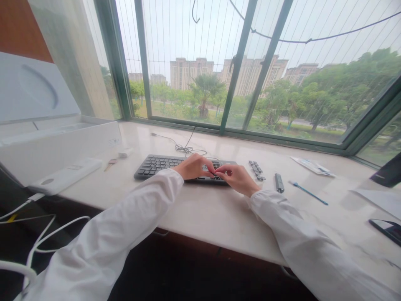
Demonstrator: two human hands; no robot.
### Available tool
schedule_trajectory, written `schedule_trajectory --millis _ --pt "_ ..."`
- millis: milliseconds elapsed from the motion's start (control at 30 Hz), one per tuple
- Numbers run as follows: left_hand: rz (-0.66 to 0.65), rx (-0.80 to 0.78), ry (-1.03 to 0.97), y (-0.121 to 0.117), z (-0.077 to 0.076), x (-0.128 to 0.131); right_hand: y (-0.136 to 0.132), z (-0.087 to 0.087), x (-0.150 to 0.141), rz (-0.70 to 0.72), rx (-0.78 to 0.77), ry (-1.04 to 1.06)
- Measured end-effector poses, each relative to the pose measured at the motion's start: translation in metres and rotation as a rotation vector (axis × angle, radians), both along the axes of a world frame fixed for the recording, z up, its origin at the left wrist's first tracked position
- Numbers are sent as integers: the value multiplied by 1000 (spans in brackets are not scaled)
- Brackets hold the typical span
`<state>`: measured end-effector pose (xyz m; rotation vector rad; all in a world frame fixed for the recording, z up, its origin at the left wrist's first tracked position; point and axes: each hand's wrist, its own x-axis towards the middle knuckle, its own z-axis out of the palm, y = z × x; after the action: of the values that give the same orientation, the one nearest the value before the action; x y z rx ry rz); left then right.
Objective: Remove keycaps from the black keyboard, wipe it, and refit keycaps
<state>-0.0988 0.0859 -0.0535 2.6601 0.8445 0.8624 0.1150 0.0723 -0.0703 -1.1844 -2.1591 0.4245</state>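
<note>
Up close, left hand (194, 166) and right hand (238, 177) meet at the fingertips over a black keyboard (160, 164); whether they grip anything, I cannot tell. Loose keys (256, 170) lie beside it, a coiled cable (187, 149) behind.

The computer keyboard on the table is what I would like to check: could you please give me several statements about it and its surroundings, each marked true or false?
1. The left hand and the right hand meet over the right half of the computer keyboard. True.
2. Both hands wear gloves. False: both are bare.
3. A tangled cable lies between the keyboard and the window. True.
4. The loose dark keycaps lie left of the keyboard. False: they lie to its right.
5. The slim blue stick lies farther right than the keycaps. True.
</note>
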Motion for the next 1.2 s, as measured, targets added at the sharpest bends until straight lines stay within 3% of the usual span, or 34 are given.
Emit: schedule_trajectory --millis 167,400,700,1200 --pt "72 -44 9 4 -6 1 3 -7 3 66 46 -48" --pt "69 -101 -19 7 -11 1 3 -9 4 69 62 -71" --pt "-42 13 130 8 -4 -7 2 -9 4 73 100 -104" --pt "-37 99 181 5 -5 -6 4 -9 4 112 93 -108"
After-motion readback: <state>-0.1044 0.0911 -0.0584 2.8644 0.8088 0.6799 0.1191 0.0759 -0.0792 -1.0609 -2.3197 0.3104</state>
